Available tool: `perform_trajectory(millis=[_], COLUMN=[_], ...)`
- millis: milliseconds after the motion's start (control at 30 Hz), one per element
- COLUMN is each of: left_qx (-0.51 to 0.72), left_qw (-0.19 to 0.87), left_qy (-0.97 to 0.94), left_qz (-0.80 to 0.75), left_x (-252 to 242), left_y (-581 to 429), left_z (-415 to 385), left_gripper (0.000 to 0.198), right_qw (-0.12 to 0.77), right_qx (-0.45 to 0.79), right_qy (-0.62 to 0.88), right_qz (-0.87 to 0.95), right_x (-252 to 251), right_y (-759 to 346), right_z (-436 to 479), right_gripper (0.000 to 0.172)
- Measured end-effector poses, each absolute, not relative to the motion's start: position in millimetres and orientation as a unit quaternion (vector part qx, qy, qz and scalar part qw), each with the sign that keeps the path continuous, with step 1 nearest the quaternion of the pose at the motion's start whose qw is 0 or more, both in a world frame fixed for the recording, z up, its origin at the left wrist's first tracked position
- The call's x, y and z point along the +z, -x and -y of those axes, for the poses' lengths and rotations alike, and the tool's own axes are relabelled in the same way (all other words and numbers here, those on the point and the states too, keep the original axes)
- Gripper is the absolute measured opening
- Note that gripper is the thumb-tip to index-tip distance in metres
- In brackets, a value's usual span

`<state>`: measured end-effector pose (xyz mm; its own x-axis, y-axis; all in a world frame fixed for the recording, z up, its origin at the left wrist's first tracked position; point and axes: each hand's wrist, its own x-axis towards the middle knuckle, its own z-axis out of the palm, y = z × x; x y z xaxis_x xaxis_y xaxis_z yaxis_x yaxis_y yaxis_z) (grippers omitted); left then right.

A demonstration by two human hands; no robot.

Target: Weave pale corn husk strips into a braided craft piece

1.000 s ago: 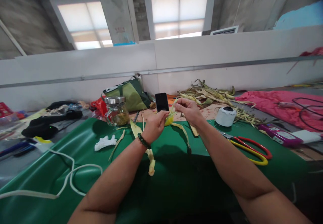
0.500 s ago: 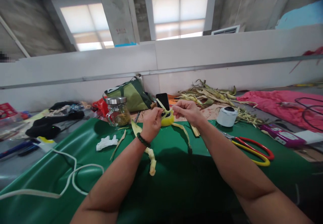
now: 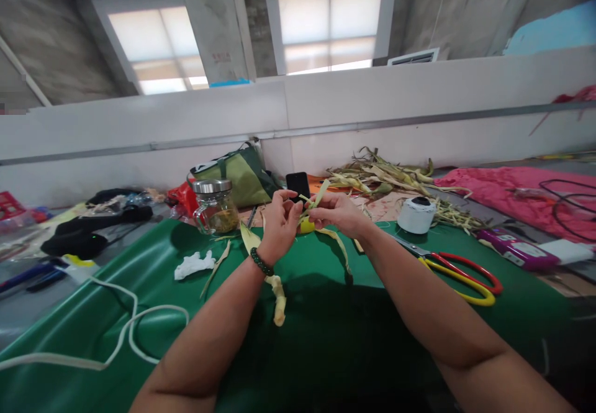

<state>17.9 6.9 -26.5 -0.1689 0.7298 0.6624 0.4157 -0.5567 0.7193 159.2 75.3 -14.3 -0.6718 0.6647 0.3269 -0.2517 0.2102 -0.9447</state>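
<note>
My right hand [image 3: 342, 213] pinches a pale green corn husk strip [image 3: 321, 194], whose flat end sticks up above the fingers. Close on its left is my left hand [image 3: 280, 220], wearing a dark bead bracelet, its thumb and index finger apart beside the strip. A yellow object [image 3: 306, 225] shows below and between the hands, partly hidden by them. One long husk strip [image 3: 339, 244] trails from there onto the green mat [image 3: 316, 313]. Under my left wrist lies a twisted husk piece [image 3: 278, 301], with a broader husk leaf [image 3: 249, 236] by the same hand.
Red-and-yellow-handled scissors [image 3: 460, 276] and a white thread spool [image 3: 416, 215] lie right. Behind are a phone [image 3: 298, 184], a husk pile [image 3: 382, 174] and a glass jar [image 3: 216, 208]. White tissue [image 3: 194, 266] and a white cable [image 3: 133, 320] lie left.
My left thumb and index finger have parted from their pinch. My right fingers have moved slightly left, and the strip now stands up by them, leaning right.
</note>
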Motion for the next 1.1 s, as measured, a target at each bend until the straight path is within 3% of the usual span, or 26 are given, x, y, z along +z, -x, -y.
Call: perform_trajectory(millis=[100, 200, 367, 800, 1000, 1100], left_qx=[0.52, 0.456, 0.425, 0.321, 0.474, 0.461], left_qw=[0.201, 0.209, 0.192, 0.201, 0.12, 0.189], left_qy=[-0.686, -0.733, -0.763, -0.82, -0.73, -0.735], left_qz=[-0.467, -0.46, -0.448, -0.43, -0.477, -0.459], left_x=[-21, -18, -16, -2, -16, -18], left_y=[-14, -10, -8, 5, 1, 0], left_z=[-8, -8, -6, 5, -10, -13], left_gripper=[0.033, 0.041, 0.041, 0.038, 0.026, 0.022], right_qw=[0.374, 0.35, 0.292, 0.269, 0.221, 0.207], right_qx=[0.588, 0.573, 0.551, 0.55, 0.513, 0.528], right_qy=[0.167, 0.189, 0.187, 0.226, 0.183, 0.16], right_qz=[0.697, 0.717, 0.759, 0.758, 0.809, 0.808], right_x=[-11, -8, -4, -8, -9, -10], right_y=[-165, -170, -174, -182, -178, -172], right_z=[-79, -81, -82, -96, -90, -82], right_gripper=[0.017, 0.015, 0.012, 0.008, 0.012, 0.016])
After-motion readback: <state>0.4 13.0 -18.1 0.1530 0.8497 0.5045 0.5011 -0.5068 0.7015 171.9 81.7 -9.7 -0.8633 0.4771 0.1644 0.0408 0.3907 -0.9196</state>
